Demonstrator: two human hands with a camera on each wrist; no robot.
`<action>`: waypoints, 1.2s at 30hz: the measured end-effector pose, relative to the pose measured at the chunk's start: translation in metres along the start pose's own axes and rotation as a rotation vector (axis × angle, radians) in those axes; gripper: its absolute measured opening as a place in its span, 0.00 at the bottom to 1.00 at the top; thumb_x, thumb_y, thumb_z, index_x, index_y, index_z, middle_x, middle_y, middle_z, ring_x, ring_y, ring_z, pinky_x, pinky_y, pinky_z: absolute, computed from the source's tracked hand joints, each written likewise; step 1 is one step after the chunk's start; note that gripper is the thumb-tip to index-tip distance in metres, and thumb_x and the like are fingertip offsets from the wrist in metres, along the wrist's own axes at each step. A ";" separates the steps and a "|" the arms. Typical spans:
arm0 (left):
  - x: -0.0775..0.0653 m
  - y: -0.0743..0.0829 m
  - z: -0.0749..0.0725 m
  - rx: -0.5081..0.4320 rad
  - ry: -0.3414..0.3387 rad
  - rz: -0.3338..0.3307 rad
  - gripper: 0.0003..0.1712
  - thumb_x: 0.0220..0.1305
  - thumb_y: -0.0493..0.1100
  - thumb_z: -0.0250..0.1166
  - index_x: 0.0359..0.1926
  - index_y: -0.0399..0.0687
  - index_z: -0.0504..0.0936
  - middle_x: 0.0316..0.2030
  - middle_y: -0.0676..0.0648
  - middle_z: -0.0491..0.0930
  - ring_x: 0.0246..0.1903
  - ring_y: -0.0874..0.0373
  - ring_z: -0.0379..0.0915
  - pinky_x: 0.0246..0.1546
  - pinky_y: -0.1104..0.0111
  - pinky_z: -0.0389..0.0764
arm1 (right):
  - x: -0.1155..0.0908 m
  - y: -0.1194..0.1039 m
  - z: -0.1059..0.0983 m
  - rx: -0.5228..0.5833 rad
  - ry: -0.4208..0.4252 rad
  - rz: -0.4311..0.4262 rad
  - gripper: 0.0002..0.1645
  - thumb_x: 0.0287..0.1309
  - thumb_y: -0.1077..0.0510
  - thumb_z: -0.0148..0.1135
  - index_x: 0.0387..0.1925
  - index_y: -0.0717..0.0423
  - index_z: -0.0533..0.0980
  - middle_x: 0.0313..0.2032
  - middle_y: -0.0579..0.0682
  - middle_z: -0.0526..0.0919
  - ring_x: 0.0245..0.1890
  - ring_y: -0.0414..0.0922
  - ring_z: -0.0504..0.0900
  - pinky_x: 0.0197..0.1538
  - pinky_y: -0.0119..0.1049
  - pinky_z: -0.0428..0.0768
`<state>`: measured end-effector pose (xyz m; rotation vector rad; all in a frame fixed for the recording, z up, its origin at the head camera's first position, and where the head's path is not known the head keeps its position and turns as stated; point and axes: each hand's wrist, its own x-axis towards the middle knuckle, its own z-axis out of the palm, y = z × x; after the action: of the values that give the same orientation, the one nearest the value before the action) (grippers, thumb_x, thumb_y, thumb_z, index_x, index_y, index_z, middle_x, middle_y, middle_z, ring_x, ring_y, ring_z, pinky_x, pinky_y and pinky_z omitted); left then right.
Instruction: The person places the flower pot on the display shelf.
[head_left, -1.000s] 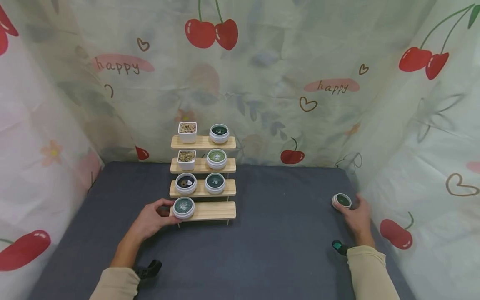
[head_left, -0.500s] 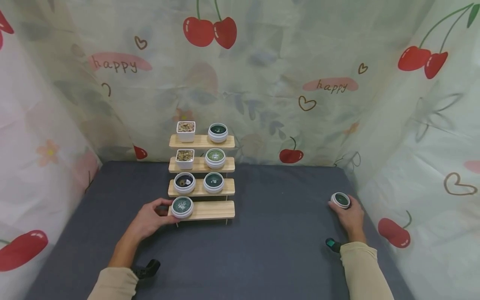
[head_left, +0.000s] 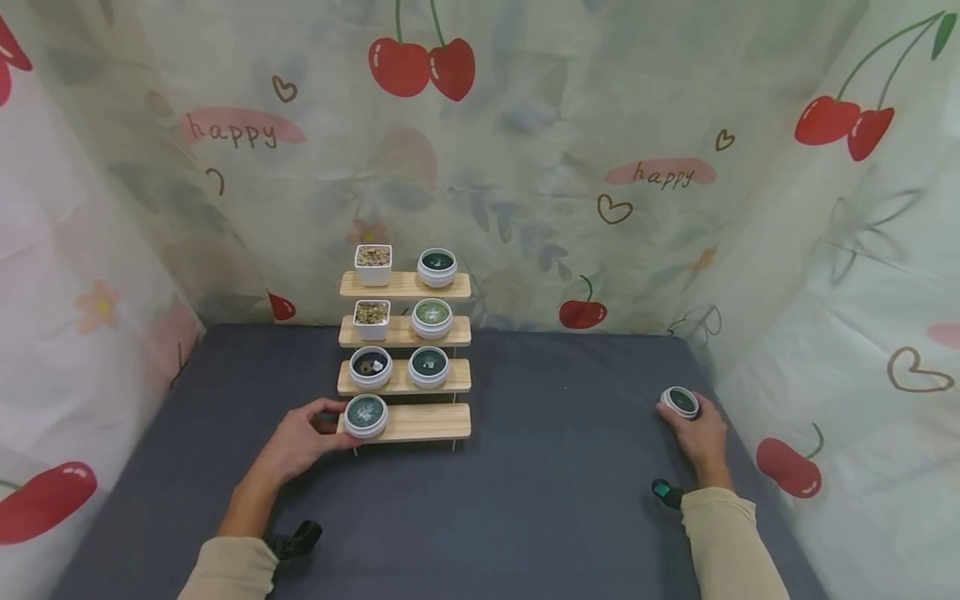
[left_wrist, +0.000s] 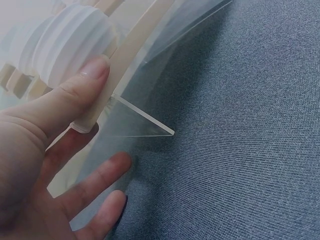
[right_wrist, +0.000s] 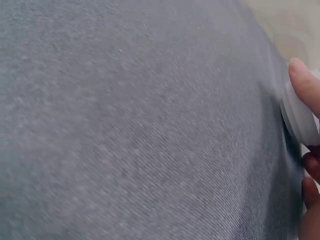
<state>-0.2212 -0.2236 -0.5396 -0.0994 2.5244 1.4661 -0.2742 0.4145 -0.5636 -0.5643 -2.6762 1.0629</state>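
In the head view my left hand (head_left: pixel 303 437) holds a small white bowl (head_left: pixel 366 416) with a green inside at the left end of a four-step wooden stand's lowest board (head_left: pixel 427 421). The left wrist view shows the thumb against the ribbed white bowl (left_wrist: pixel 72 42) and the board's edge (left_wrist: pixel 131 50); several fingers spread below the board. Far to the right, my right hand (head_left: pixel 701 435) grips another white bowl (head_left: pixel 681 402), dark green inside. Only part of this white bowl (right_wrist: pixel 298 112) shows in the right wrist view, close to the cloth; contact is unclear.
On the upper boards stand two square white dishes (head_left: pixel 372 265) of grainy bits and several round bowls (head_left: pixel 429 367). Clear supports (left_wrist: pixel 145 115) hold up the boards. Dark cloth (head_left: pixel 540 467) covers the table, with a cherry-print curtain (head_left: pixel 510 167) behind and at both sides.
My right hand has shifted slightly left and closed its fingers around the right-hand bowl, which has barely moved. The left hand and its bowl stay in place.
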 end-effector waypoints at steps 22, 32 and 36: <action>0.001 -0.003 0.001 0.005 -0.007 -0.003 0.44 0.48 0.58 0.82 0.63 0.45 0.77 0.54 0.38 0.84 0.47 0.53 0.83 0.41 0.66 0.79 | -0.016 -0.059 0.035 0.093 -0.056 -0.201 0.45 0.65 0.49 0.68 0.72 0.69 0.61 0.64 0.71 0.70 0.67 0.64 0.67 0.70 0.58 0.62; 0.002 -0.003 0.002 -0.012 0.005 0.005 0.43 0.48 0.56 0.83 0.62 0.44 0.77 0.55 0.37 0.83 0.46 0.53 0.84 0.40 0.66 0.80 | -0.034 -0.105 0.048 0.154 -0.184 -0.296 0.46 0.64 0.53 0.69 0.74 0.68 0.57 0.68 0.69 0.66 0.70 0.61 0.65 0.72 0.56 0.62; 0.002 -0.002 0.002 -0.017 0.008 0.014 0.43 0.48 0.55 0.83 0.62 0.43 0.77 0.55 0.36 0.84 0.45 0.54 0.84 0.40 0.67 0.80 | -0.046 -0.122 0.056 0.202 -0.223 -0.312 0.46 0.63 0.55 0.71 0.73 0.66 0.57 0.66 0.66 0.69 0.67 0.59 0.71 0.67 0.50 0.69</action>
<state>-0.2227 -0.2233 -0.5427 -0.0900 2.5244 1.4954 -0.2842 0.2794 -0.5222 0.0112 -2.6714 1.3426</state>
